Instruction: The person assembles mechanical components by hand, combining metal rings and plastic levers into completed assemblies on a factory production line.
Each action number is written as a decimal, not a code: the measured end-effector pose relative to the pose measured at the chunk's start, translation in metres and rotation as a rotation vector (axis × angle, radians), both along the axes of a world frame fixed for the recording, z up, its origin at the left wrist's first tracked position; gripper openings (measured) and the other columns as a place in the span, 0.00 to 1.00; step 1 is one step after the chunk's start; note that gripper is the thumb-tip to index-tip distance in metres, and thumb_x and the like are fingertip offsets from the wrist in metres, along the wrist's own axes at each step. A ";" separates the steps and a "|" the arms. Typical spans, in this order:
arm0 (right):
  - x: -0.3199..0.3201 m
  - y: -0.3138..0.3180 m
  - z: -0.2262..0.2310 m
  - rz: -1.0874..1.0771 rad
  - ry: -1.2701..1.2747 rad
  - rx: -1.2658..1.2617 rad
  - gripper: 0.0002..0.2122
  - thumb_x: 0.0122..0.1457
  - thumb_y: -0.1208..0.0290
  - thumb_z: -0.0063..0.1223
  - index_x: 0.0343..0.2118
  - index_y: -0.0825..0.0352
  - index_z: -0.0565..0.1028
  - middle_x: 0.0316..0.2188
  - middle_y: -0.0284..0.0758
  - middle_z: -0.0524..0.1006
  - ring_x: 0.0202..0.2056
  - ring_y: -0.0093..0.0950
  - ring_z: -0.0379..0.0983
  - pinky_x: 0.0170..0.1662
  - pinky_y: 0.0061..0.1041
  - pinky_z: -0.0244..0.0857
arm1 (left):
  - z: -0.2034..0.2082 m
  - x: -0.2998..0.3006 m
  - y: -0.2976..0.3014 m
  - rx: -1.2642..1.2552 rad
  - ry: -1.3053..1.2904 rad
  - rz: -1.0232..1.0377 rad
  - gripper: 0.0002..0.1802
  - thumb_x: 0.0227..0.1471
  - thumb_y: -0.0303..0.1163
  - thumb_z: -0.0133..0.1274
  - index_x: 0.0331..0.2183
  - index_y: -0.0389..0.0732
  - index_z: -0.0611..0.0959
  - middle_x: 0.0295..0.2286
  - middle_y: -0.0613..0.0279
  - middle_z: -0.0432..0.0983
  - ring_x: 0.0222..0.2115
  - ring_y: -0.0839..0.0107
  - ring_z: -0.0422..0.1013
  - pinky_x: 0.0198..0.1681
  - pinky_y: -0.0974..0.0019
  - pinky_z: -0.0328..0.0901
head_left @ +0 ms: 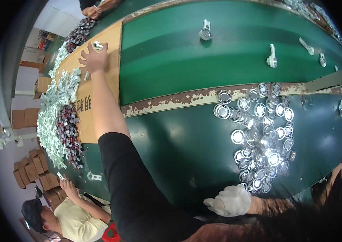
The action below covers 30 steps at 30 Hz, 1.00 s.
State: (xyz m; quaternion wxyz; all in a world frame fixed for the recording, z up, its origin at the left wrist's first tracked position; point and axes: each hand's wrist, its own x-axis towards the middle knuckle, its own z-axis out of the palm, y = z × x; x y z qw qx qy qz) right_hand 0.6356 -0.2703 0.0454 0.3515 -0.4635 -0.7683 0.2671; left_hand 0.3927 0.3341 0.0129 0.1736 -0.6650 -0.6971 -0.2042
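Closest to the lens, the gloved right hand (231, 200) rests flat on the green table (171, 149), fingers loosely spread and holding nothing; the heap of round clear discs (259, 137) begins just past its fingertips.

Far out along a black sleeve (134, 189), the bare left hand (93, 58) lies stretched over the cardboard sheet (112, 72). Its fingers are splayed wide, and a small white part (97, 45) sits right at the fingertips, touched but not yet pinched as far as I can tell. To do this well, I'd say the fingers should close on that one piece alone and lift it straight up, since the pile of white clips (56, 105) lies just beside the wrist and could be dragged along.

No bins or trays show; everything lies loose. Dark red-and-black pieces (68, 133) are mixed in below the clips, nearer the elbow. Beyond the grip, on the conveyor belt (219, 60), a few assembled white pieces (205, 31) ride well apart. Another person's hand (67, 185) works at the table edge.
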 end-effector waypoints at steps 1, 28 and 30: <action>0.001 -0.002 0.005 -0.010 -0.067 -0.038 0.07 0.57 0.61 0.61 0.27 0.56 0.77 0.10 0.25 0.66 0.10 0.26 0.63 0.12 0.28 0.53 | -0.010 0.020 0.009 -0.137 0.001 0.011 0.42 0.52 0.71 0.47 0.65 0.67 0.66 0.63 0.47 0.61 0.67 0.35 0.43 0.64 0.25 0.40; 0.009 -0.009 0.007 -0.169 -0.220 -0.008 0.12 0.63 0.58 0.50 0.41 0.56 0.82 0.22 0.34 0.81 0.25 0.35 0.80 0.27 0.32 0.73 | -0.002 -0.037 -0.419 -0.075 0.053 -0.660 0.07 0.52 0.31 0.56 0.32 0.38 0.77 0.34 0.54 0.72 0.45 0.47 0.64 0.53 0.48 0.57; 0.006 -0.008 0.006 -0.143 -0.216 -0.023 0.13 0.63 0.58 0.50 0.42 0.57 0.82 0.25 0.35 0.82 0.28 0.35 0.81 0.30 0.33 0.75 | -0.006 -0.036 -0.437 -0.088 0.055 -0.578 0.12 0.51 0.37 0.59 0.36 0.42 0.78 0.44 0.58 0.73 0.54 0.47 0.61 0.60 0.39 0.48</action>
